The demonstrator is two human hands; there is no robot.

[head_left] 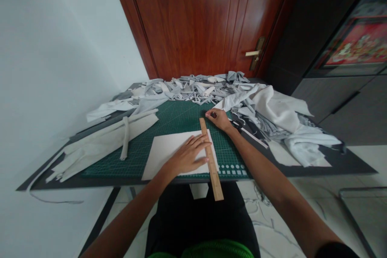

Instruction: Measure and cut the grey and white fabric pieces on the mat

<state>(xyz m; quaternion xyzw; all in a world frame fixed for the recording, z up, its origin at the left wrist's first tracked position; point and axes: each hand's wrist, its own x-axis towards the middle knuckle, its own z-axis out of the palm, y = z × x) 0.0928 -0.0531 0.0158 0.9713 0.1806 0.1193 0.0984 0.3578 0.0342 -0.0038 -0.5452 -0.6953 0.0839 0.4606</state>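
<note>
Green clothing (217, 248) is nearest. Left hand (189, 154): spread flat across ruler (214, 171) and white sheet (163, 149), on mat (178, 115). Right hand (220, 119): closed around dark item (213, 115), beside ruler's far end.

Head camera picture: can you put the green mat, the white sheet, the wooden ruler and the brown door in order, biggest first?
By how much of the picture each fills:
1. brown door
2. green mat
3. white sheet, partly covered
4. wooden ruler
</note>
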